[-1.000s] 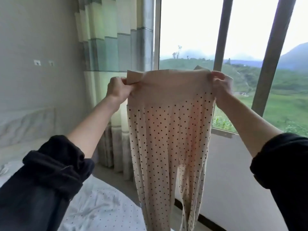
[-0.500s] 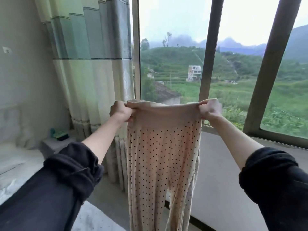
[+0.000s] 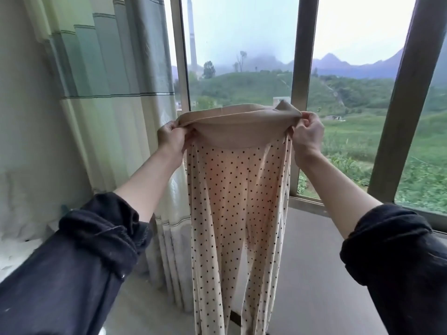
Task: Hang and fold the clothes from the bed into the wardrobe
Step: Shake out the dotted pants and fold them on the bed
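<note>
A pair of cream trousers with small black dots [image 3: 238,189] hangs full length in front of me, legs dangling toward the floor. The plain beige waistband is spread open at the top. My left hand [image 3: 171,139] grips the waistband's left end and my right hand [image 3: 307,134] pinches its right end, both at chest height before the window. The wardrobe is out of view, and only a white edge of the bed [image 3: 17,252] shows at the far left.
A tall window [image 3: 242,56] with dark frames fills the wall ahead, green hills beyond. A striped green and cream curtain [image 3: 116,93] hangs at the left. A low grey wall below the sill [image 3: 314,250] and the floor lie behind the trousers.
The view has swung right and up toward the window. The waistband, held flat before, now gapes open between my hands, and my hands sit a little wider apart.
</note>
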Action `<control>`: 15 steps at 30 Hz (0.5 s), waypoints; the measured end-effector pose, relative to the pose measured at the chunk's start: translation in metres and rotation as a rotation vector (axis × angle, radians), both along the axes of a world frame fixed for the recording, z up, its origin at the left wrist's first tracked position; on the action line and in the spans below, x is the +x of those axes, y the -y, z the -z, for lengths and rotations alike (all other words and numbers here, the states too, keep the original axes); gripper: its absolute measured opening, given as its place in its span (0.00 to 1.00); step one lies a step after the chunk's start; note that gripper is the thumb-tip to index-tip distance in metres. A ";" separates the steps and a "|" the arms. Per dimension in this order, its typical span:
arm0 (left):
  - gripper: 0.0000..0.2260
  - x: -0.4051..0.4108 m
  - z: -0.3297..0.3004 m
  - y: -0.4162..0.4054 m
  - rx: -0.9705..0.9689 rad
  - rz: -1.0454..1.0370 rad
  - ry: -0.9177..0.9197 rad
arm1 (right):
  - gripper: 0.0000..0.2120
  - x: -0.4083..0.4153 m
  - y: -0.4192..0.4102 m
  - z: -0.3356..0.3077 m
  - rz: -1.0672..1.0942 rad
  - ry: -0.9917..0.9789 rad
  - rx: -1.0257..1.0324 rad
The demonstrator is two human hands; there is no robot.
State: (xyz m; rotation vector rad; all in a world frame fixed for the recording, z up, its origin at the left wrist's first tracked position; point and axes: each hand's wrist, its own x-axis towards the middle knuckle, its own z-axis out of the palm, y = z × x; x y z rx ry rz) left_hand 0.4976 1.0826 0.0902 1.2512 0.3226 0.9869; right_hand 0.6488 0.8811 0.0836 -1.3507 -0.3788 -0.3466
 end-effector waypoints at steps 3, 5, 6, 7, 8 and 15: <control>0.12 -0.013 -0.042 0.007 -0.013 0.048 0.138 | 0.13 -0.020 0.006 -0.036 -0.036 0.084 0.086; 0.14 -0.024 -0.064 0.008 -0.021 0.065 0.187 | 0.13 -0.040 0.011 -0.056 -0.062 0.142 0.103; 0.14 -0.032 -0.072 0.007 -0.026 0.066 0.211 | 0.12 -0.051 0.013 -0.064 -0.049 0.184 0.091; 0.13 -0.041 -0.076 0.006 -0.027 0.071 0.223 | 0.11 -0.064 0.015 -0.069 -0.021 0.230 0.060; 0.13 -0.049 -0.076 0.004 -0.032 0.080 0.235 | 0.10 -0.077 0.017 -0.072 0.004 0.275 0.031; 0.12 -0.163 -0.044 -0.020 -0.112 0.063 0.236 | 0.08 -0.211 0.020 -0.045 -0.030 0.443 -0.213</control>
